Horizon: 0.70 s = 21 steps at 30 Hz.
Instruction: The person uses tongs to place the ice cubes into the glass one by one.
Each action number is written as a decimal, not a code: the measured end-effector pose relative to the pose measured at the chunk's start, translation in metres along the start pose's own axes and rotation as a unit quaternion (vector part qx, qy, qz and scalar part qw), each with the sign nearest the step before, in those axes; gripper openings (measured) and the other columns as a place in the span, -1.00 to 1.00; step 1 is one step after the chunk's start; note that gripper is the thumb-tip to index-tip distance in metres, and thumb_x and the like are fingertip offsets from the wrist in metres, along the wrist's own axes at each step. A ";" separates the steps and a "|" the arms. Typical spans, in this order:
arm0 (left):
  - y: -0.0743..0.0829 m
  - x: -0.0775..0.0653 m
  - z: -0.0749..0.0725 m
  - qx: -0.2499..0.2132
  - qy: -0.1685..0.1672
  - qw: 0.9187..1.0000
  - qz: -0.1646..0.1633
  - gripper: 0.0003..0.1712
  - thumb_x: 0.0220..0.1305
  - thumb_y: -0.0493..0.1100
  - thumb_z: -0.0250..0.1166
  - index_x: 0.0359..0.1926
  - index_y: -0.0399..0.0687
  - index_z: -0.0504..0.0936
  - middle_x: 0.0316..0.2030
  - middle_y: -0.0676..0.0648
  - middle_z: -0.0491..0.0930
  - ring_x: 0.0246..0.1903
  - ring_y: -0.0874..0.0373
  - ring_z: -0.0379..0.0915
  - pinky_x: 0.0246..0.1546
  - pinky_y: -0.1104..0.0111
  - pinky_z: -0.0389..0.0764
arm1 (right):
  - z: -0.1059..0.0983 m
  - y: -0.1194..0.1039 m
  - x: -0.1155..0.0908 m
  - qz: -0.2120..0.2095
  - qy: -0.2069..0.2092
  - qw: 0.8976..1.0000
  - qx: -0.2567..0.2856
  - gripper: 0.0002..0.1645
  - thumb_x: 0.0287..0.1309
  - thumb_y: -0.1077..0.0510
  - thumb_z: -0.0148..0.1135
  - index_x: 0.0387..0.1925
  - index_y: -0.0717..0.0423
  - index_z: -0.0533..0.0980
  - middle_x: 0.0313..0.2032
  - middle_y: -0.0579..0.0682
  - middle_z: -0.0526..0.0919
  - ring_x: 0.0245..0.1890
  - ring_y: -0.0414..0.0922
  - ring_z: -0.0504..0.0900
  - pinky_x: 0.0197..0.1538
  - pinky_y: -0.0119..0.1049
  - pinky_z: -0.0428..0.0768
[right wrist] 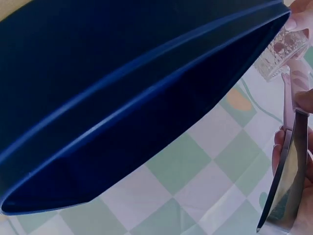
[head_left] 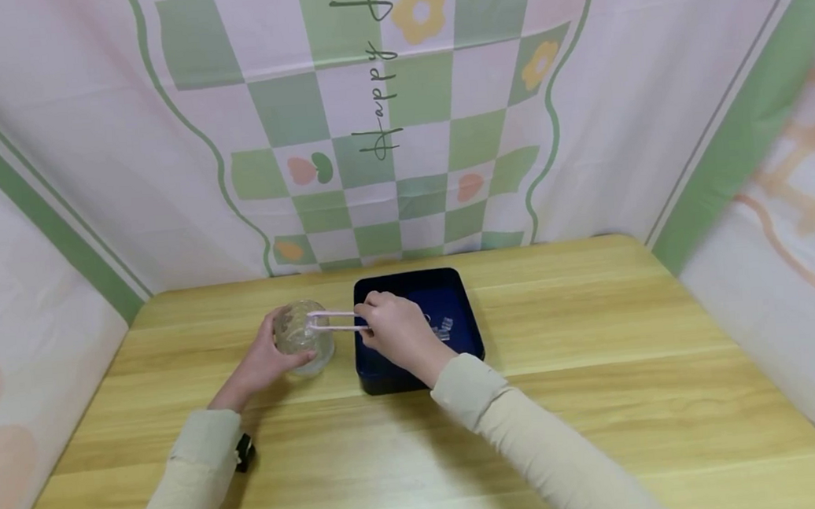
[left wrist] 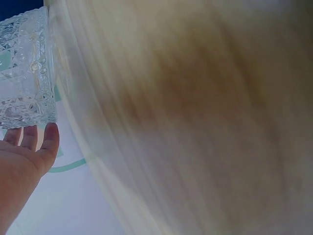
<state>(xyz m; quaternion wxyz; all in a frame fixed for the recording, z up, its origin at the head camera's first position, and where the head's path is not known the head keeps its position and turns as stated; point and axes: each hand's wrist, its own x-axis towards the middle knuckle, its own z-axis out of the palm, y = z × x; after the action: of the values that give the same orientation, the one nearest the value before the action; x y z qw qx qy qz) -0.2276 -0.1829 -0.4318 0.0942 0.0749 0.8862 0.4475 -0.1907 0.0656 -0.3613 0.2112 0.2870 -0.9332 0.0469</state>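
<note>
1. My right hand [head_left: 400, 327] grips pink-armed tongs [head_left: 341, 314], their tips at the glass; I can't tell whether they pinch anything.
2. My left hand [head_left: 267, 355] is curled round the patterned clear glass [head_left: 306, 342], steadying its side.
3. The glass is left of the tray's left edge, toward the tabletop's back-left corner.
4. The dark blue tray [head_left: 397, 383] sits near the tabletop [head_left: 637, 396]'s back edge, under my right hand; small clear pieces [head_left: 445, 330] lie toward its right edge.
5. Beyond the back edge hangs checked cloth [head_left: 419, 88].

Pink tongs [head_left: 335, 314] point their tips at a clear, patterned glass [head_left: 305, 341].
</note>
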 end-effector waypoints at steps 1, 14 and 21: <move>0.000 0.000 0.000 -0.001 0.000 1.000 -0.001 0.22 0.01 0.02 0.47 0.47 -0.16 -0.17 0.38 -0.42 0.04 0.29 -0.36 0.16 0.24 -0.15 0.37 | 0.000 0.000 0.000 0.000 0.000 1.000 -0.003 -0.71 0.04 0.08 0.38 -0.15 0.03 0.65 -0.30 -0.08 0.64 -0.32 -0.19 0.63 -0.27 -0.40 0.68; 0.002 -0.002 0.000 0.003 -0.001 1.000 0.005 0.21 0.02 0.03 0.46 0.47 -0.16 -0.16 0.38 -0.42 0.05 0.26 -0.36 0.20 0.22 -0.13 0.41 | 0.004 0.000 0.000 0.009 -0.006 1.000 0.012 -0.59 0.06 0.05 0.38 -0.04 0.10 0.61 -0.18 -0.03 0.64 -0.22 -0.16 0.62 -0.16 -0.40 0.68; 0.003 -0.002 0.000 0.005 -0.001 1.000 0.000 0.22 0.02 0.05 0.46 0.48 -0.14 -0.17 0.38 -0.42 0.04 0.27 -0.37 0.20 0.21 -0.14 0.41 | 0.000 0.005 -0.001 0.021 0.016 0.999 0.044 -0.53 0.06 0.10 0.38 0.03 0.16 0.57 -0.07 0.02 0.64 -0.12 -0.11 0.62 -0.05 -0.35 0.66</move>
<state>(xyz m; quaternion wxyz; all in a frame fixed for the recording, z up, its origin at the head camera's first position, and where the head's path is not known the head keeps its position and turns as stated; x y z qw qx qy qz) -0.2252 -0.1816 -0.4294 0.0946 0.0757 0.8884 0.4427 -0.1921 0.0702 -0.3613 0.2120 0.2753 -0.9326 0.0973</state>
